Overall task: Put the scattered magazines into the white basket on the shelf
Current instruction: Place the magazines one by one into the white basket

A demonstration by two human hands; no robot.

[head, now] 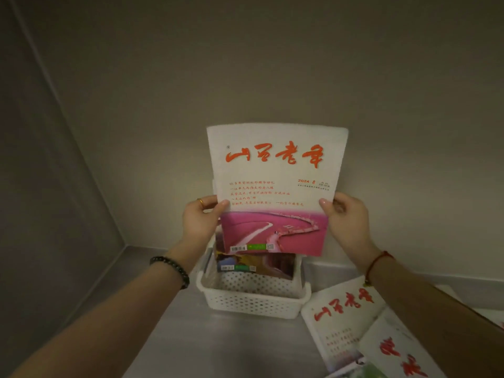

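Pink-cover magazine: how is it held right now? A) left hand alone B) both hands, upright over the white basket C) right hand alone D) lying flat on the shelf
B: the left hand and right hand each grip a side edge of the pink-cover magazine, upright above the white basket.

I hold the white-and-pink magazine upright by its side edges, over the white basket, a perforated plastic one. Inside it another magazine leans against the back wall. Just right of the basket two more magazines lie flat, overlapping.
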